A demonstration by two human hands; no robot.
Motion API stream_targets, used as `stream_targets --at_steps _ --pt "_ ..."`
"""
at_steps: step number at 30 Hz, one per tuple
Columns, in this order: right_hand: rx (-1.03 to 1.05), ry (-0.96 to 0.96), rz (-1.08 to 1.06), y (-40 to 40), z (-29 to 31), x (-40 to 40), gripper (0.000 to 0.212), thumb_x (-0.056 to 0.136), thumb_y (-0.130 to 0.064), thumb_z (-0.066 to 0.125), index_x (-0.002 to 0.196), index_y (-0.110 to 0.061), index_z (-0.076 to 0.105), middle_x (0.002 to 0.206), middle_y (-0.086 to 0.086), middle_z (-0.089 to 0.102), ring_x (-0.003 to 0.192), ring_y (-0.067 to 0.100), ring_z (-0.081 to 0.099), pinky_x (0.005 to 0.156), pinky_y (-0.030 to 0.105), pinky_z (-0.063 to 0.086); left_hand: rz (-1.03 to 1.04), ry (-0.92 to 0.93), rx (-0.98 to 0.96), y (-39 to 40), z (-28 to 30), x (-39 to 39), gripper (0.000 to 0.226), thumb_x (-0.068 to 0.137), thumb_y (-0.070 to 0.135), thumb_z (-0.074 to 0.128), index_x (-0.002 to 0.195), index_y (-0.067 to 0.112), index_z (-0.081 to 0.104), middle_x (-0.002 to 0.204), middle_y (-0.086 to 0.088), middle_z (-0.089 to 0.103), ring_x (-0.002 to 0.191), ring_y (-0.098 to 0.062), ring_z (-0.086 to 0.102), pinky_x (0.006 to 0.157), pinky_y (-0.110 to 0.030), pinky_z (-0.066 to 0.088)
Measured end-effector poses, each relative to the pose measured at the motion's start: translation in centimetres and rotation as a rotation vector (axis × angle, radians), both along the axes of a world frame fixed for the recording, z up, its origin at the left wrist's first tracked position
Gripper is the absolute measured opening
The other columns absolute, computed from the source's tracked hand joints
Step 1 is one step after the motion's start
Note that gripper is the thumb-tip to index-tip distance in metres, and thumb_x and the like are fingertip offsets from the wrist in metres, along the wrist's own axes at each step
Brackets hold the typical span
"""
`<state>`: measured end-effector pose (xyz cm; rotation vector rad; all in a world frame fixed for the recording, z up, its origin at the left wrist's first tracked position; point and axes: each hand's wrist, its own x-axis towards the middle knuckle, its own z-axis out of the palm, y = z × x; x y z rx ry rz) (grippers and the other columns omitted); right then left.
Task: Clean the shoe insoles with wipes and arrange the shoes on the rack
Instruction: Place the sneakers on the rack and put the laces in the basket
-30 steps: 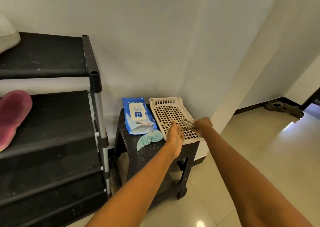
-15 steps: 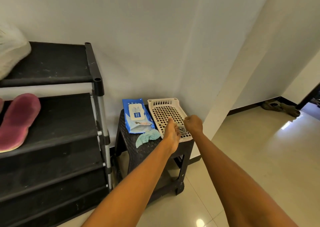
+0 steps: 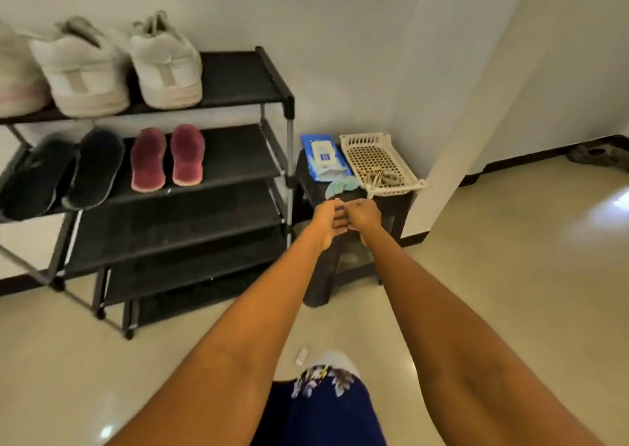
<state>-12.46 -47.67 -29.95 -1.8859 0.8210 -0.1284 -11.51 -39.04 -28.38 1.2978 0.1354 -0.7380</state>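
Black shoe rack (image 3: 218, 86) stands at left against the white wall. Top shelf: white sneakers (image 3: 126, 66), heels outward, scuffed and greyish. Second shelf: a dark insole pair (image 3: 64, 173) on the left, a maroon insole pair (image 3: 168, 156) just beside it, all lying flat, toes pointing out; maroon ones worn pale at the front edge. Lower shelves bare black fabric. Right of the rack, a dark stool (image 3: 350, 241) carries a blue wipes pack (image 3: 323, 156), a crumpled pale-green wipe (image 3: 340, 187) and a white perforated basket (image 3: 377, 159) with greyish used wipes inside. Left hand (image 3: 328, 217) and right hand (image 3: 364, 214) meet in front of the stool, fingers curled and touching each other; whether they hold anything, cannot tell. Floor: glossy cream tile.
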Motion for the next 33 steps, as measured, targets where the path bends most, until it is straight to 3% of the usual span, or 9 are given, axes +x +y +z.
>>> stream_targets --at_steps 5,7,12,14,17,20,23,31,33 --pt "0.104 0.178 0.139 3.1 -5.4 -1.9 0.016 0.088 -0.012 0.050 0.082 -0.006 0.064 0.083 0.012 0.065 0.072 0.024 0.062 0.058 0.030 0.051 -0.055 0.084 0.154 4.7 -5.5 -1.1 0.019 0.099 0.017 0.039 0.101 0.008 0.056 0.090 -0.008 0.058 0.073 -0.022 0.055 0.069 -0.031 0.047" --pt "0.149 0.230 0.169 3.4 -8.3 -2.7 0.018 0.089 -0.007 0.050 0.073 -0.012 0.058 0.075 0.006 0.057 0.062 0.017 0.054 0.058 0.027 0.048 -0.075 0.120 0.188 5.3 -8.4 -1.3 0.026 0.099 0.016 0.038 0.119 0.005 0.053 0.091 -0.009 0.058 0.073 -0.023 0.055 0.069 -0.031 0.048" --pt "0.252 0.318 0.196 3.5 -18.7 -4.0 0.015 0.088 -0.002 0.052 0.082 -0.015 0.055 0.091 0.009 0.057 0.064 0.012 0.052 0.054 0.022 0.048 -0.152 0.207 0.341 4.4 -18.2 -0.7 0.036 0.099 0.014 0.039 0.131 0.000 0.048 0.121 -0.022 0.057 0.075 -0.026 0.056 0.075 -0.035 0.050" --pt "0.258 0.372 0.191 3.6 -23.8 -3.9 0.013 0.089 -0.001 0.051 0.095 -0.012 0.056 0.094 0.010 0.056 0.065 0.012 0.052 0.044 0.014 0.047 -0.147 0.249 0.416 3.7 -23.6 -0.4 0.033 0.098 0.014 0.042 0.126 -0.001 0.052 0.117 -0.021 0.059 0.076 -0.026 0.058 0.069 -0.033 0.051" --pt "0.207 0.505 0.229 4.0 -31.7 -3.7 0.025 0.088 -0.007 0.055 0.113 -0.006 0.059 0.097 0.011 0.059 0.076 0.019 0.057 0.069 0.023 0.057 -0.155 0.336 0.566 2.8 -31.7 -0.1 0.030 0.097 0.015 0.048 0.119 -0.002 0.057 0.117 -0.021 0.062 0.097 -0.031 0.064 0.077 -0.035 0.055" --pt "0.205 0.640 0.293 4.2 -38.5 -3.8 0.026 0.085 -0.007 0.057 0.110 -0.010 0.060 0.097 0.004 0.055 0.086 0.020 0.052 0.092 0.038 0.051 -0.200 0.432 0.677 2.6 -39.3 -0.1 0.026 0.096 0.012 0.048 0.111 -0.005 0.060 0.112 -0.023 0.064 0.088 -0.031 0.065 0.087 -0.039 0.055" --pt "0.278 0.695 0.246 4.0 -42.4 -4.6 0.022 0.087 -0.006 0.050 0.104 -0.014 0.062 0.095 0.002 0.053 0.085 0.020 0.051 0.090 0.036 0.051 -0.231 0.443 0.699 2.7 -42.8 -1.2 0.019 0.096 0.007 0.044 0.084 0.003 0.058 0.097 -0.022 0.061 0.063 -0.025 0.056 0.066 -0.033 0.051" --pt "0.512 0.751 -0.191 4.8 -43.0 -14.1 0.029 0.084 -0.005 0.046 0.105 -0.007 0.066 0.088 0.007 0.063 0.077 0.024 0.058 0.087 0.040 0.051 -0.290 0.493 0.771 4.5 -43.0 -7.0 0.014 0.095 0.003 0.041 0.098 0.011 0.052 0.066 -0.004 0.049 0.054 -0.016 0.045 0.046 -0.021 0.041" --pt "0.520 0.785 -0.322 5.3 -41.5 -17.9 0.029 0.084 -0.006 0.048 0.107 -0.008 0.066 0.099 0.010 0.067 0.090 0.028 0.063 0.088 0.036 0.050 -0.369 0.469 0.852 5.2 -43.2 -8.6 0.020 0.093 0.002 0.040 0.094 0.013 0.057 0.063 -0.004 0.059 0.059 -0.021 0.053 0.058 -0.025 0.053"
